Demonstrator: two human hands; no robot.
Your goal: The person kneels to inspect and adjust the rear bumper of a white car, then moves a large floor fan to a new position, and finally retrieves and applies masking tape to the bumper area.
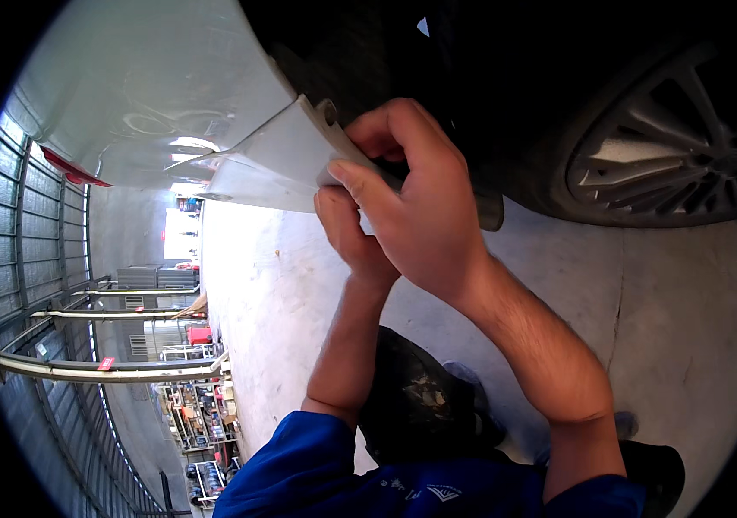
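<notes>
A pale car bumper point(153, 78) fills the upper left, its angled corner section point(265, 160) ending in an edge with a hole beside the dark wheel well. My right hand point(412, 190) grips that edge, thumb pressed on the pale surface and fingers curled toward the dark side. Just below and left of it, my left hand point(351, 229) has its fingers curled against the lower edge of the same section, partly hidden by my right hand.
A tyre with a silver alloy wheel point(670, 155) is at upper right. Concrete floor point(256, 285) lies below the car. Shelving with assorted items point(196, 406) and metal beams point(110, 367) stand in the workshop at left. My knees and shoes are at the bottom.
</notes>
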